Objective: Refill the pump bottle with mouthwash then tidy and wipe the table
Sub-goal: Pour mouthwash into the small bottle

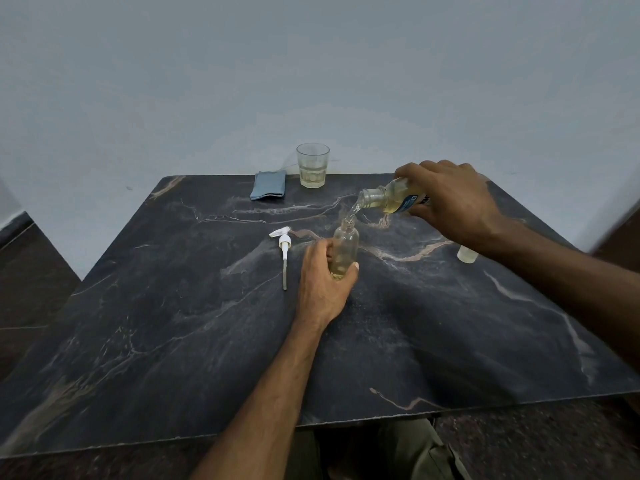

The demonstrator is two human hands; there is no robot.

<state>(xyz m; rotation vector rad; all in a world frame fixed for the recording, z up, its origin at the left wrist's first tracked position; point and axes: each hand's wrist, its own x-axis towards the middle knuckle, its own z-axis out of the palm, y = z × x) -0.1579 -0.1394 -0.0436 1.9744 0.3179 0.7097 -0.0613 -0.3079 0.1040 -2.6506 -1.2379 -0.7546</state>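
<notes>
A small clear pump bottle point(346, 244) stands upright and uncapped on the dark marble table point(173, 323). My left hand point(323, 280) grips its lower part. My right hand point(450, 199) holds the mouthwash bottle point(389, 199) tilted to the left above it. A thin stream of pale yellow liquid runs from its mouth into the pump bottle's neck. A little liquid lies in the pump bottle's bottom. The white pump head point(284, 249) with its long tube lies flat on the table, left of my left hand.
A folded blue cloth point(269, 189) lies at the table's far edge. Beside it stands a glass point(312, 165) with some pale liquid. A small white cap point(467, 254) sits on the table under my right forearm. A pale wall rises behind the table.
</notes>
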